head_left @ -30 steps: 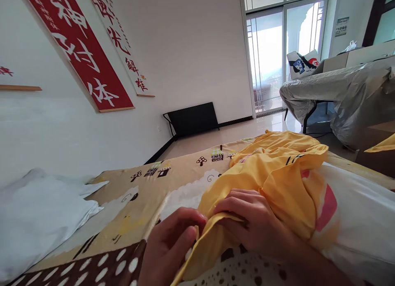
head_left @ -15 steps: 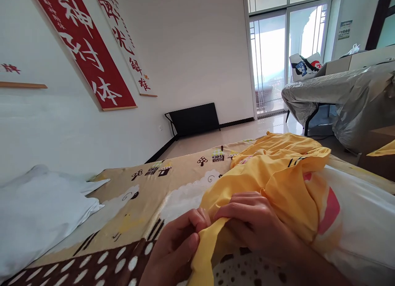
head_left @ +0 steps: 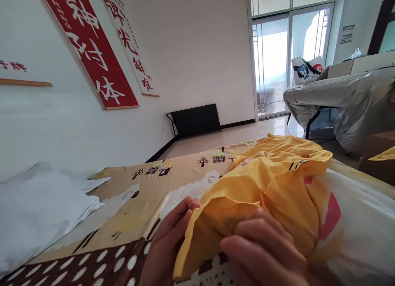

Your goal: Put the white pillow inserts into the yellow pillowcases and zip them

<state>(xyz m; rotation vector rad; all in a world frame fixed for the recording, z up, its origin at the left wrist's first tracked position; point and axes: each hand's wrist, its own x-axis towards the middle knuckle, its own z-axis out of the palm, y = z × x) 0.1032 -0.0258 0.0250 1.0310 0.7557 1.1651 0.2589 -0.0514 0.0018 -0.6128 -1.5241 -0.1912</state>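
A crumpled yellow cloth (head_left: 243, 183) with a pink and white print lies in front of me, its near edge raised. My left hand (head_left: 175, 228) is closed in a pinch on that edge, at its left end. Close to the camera, my right hand (head_left: 265, 249) is at the lower right of the cloth, its fingers bent. Its thumb is hidden and the hand is slightly blurred, so I cannot tell whether it grips the fabric. Something white and puffy (head_left: 364, 212) lies against the cloth on the right.
A beige blanket (head_left: 182, 170) with sheep and house pictures lies underneath, with a brown dotted band (head_left: 101, 257). At the left is a white pillow-like thing (head_left: 40, 216). Beyond are a folded black panel (head_left: 194, 120), a plastic-covered table (head_left: 324, 92) and a glass door (head_left: 274, 68).
My right hand has moved down and towards me, away from my left hand. The cloth's edge between them has spread open wider. My left hand has shifted slightly left.
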